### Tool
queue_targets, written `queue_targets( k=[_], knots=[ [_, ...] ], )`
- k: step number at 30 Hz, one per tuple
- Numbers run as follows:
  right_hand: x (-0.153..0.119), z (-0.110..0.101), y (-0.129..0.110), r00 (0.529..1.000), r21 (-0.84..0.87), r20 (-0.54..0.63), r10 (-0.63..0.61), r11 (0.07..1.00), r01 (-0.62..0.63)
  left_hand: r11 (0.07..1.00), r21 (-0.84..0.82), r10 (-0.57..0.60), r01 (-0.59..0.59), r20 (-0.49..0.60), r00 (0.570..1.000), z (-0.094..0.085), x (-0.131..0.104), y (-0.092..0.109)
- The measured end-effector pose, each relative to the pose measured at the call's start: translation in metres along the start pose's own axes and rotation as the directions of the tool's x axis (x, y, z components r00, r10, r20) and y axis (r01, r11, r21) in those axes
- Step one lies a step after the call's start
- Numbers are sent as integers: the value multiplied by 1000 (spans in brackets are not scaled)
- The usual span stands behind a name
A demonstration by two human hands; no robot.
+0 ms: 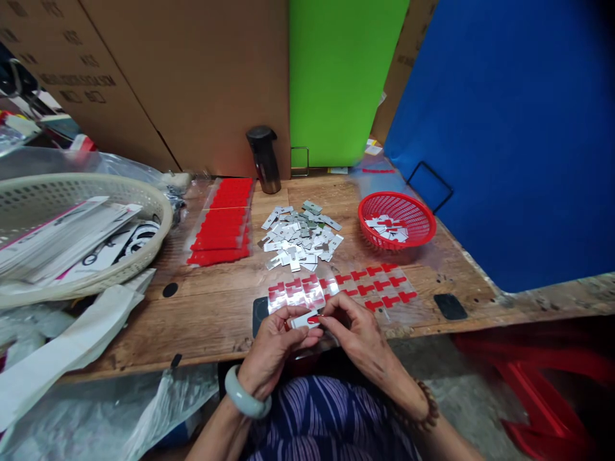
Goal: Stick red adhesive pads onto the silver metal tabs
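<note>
My left hand [270, 342] is closed on a small flat metal plate [300, 321], held just above the table's front edge. My right hand [361, 336] pinches a small red sticker [314, 319] against the plate's right end. Behind my hands lies a clear sheet of red T-shaped stickers [382, 285], its left part shiny with glare. Farther back is a loose pile of similar metal plates [303, 235]. To its right, a red plastic basket [417, 221] holds several plates with red marks on them.
Stacked red sticker sheets [225, 221] lie left of the pile, with a dark bottle [264, 160] behind. A large cream basket [161, 240] of printed cards stands far left. Cardboard, a green panel [343, 83] and a blue panel [509, 141] wall the table [202, 320].
</note>
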State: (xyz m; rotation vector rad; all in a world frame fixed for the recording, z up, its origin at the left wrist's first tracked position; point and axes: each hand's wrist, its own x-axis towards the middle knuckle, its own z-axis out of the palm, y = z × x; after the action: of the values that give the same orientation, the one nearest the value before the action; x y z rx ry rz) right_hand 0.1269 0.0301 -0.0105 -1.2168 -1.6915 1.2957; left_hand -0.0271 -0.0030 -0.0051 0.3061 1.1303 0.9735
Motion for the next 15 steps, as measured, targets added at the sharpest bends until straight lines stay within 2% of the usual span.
queue_targets(
  k=[15],
  knots=[
    [0, 1, 7, 999, -14, 2, -33, 999, 33, 1000, 14, 2, -2, -8, 1000, -1, 3, -2]
  ],
)
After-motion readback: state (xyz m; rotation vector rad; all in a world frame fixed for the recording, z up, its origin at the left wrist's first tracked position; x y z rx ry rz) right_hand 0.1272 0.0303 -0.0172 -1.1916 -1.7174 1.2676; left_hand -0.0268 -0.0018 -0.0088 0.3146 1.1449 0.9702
